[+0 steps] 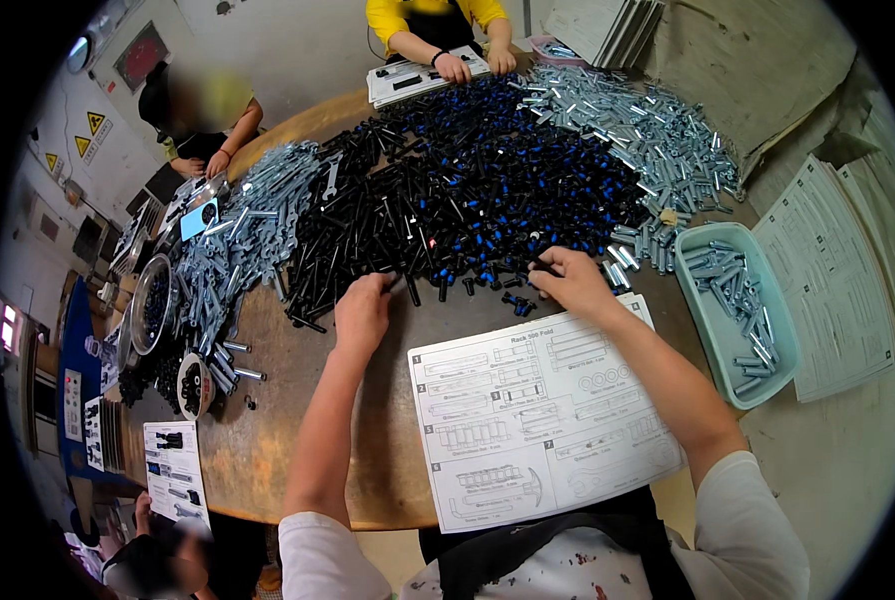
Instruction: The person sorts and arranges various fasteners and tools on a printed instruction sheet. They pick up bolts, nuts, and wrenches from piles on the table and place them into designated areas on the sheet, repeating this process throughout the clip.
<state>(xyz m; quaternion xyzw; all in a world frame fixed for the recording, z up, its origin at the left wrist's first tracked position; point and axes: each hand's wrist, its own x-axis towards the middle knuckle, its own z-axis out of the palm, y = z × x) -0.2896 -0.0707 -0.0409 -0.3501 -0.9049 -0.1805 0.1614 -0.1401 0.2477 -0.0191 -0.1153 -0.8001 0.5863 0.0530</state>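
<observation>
Most of our printed card looks unfilled, our right hand pinching a black piece beside the pile, and we cannot tell whether our left hand holds anything.

sheet: on table | bolts: behind sheet | wrenches: behind and left of sheet | tubes: behind and right of sheet | tub: right of sheet, tubes in it | bowl: left of sheet

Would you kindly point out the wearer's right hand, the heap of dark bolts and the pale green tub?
Right hand (pixel 574 285): head view, back of the hand.
Heap of dark bolts (pixel 477 195): head view, its middle.
Pale green tub (pixel 711 325): head view, its left wall.
</observation>
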